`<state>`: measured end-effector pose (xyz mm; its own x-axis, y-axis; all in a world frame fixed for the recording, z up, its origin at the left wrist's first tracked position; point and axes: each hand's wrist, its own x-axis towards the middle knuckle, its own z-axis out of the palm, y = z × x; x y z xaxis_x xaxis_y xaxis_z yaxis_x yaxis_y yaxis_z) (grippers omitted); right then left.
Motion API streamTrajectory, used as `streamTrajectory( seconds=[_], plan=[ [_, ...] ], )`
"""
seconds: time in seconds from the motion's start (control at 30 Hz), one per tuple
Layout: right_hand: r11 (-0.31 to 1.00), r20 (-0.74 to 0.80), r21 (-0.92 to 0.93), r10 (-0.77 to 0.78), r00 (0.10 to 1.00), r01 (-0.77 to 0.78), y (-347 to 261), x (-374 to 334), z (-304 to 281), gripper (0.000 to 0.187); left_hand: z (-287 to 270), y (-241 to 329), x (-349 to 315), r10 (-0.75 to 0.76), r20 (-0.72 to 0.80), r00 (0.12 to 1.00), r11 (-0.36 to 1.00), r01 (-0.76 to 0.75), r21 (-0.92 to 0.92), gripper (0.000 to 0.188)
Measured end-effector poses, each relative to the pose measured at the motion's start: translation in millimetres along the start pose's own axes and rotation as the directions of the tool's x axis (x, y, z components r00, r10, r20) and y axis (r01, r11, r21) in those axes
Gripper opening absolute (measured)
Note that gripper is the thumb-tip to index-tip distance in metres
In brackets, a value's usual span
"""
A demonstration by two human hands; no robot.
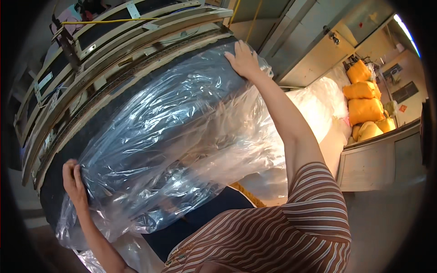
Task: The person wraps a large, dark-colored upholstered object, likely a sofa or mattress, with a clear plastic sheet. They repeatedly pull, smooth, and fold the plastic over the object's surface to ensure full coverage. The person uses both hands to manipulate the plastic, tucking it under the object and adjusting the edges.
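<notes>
A wide sheet of clear plastic film [159, 113] lies wrinkled and shiny over a long dark padded surface [53, 186], and hangs down toward my body. At the sheet's left edge, my left hand [74, 179] has its fingers curled in on the film. My right hand [244, 61] rests near the far right end of the dark surface, on the film, with fingers stretched out and thumb apart. The film's lower folds drape in front of my dark trousers [200, 216].
Beyond the dark surface runs a long machine frame [114, 61] of metal and wooden bars, with a yellow cord [104, 21] across it. Rightward, whitish plastic [314, 102] is heaped in bright light. Orange bundles [366, 109] are stacked behind it, near a panel with a lock [334, 38].
</notes>
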<state>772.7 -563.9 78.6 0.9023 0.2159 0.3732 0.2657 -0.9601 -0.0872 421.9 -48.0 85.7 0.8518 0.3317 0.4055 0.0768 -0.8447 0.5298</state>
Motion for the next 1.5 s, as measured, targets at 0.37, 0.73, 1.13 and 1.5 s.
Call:
streamTrajectory(
  seconds=[0.37,0.73,1.13,1.5],
  plan=[
    [0.858,-0.018,0.214,-0.474,0.880,0.466,-68.4,-71.4,-22.0,0.057,-198.7,-110.2,-141.4,-0.082,-0.198,0.977,0.891,0.160,0.424,0.017],
    [0.755,-0.106,0.537,-0.381,0.918,0.375,-62.0,16.7,13.2,0.015,-182.4,-28.9,-288.9,0.051,-0.174,0.983,0.734,0.081,0.674,0.022],
    [0.599,-0.290,0.786,0.140,0.947,0.152,-132.0,65.1,26.6,0.014,-161.2,-161.4,-84.5,-0.610,-0.503,0.612,0.792,0.460,-0.400,0.036],
    [0.785,-0.328,0.613,0.145,0.934,0.093,-121.7,98.2,77.5,0.014,-115.8,-285.6,34.7,-0.446,-0.505,0.739,0.891,0.418,-0.175,0.032]
  ],
)
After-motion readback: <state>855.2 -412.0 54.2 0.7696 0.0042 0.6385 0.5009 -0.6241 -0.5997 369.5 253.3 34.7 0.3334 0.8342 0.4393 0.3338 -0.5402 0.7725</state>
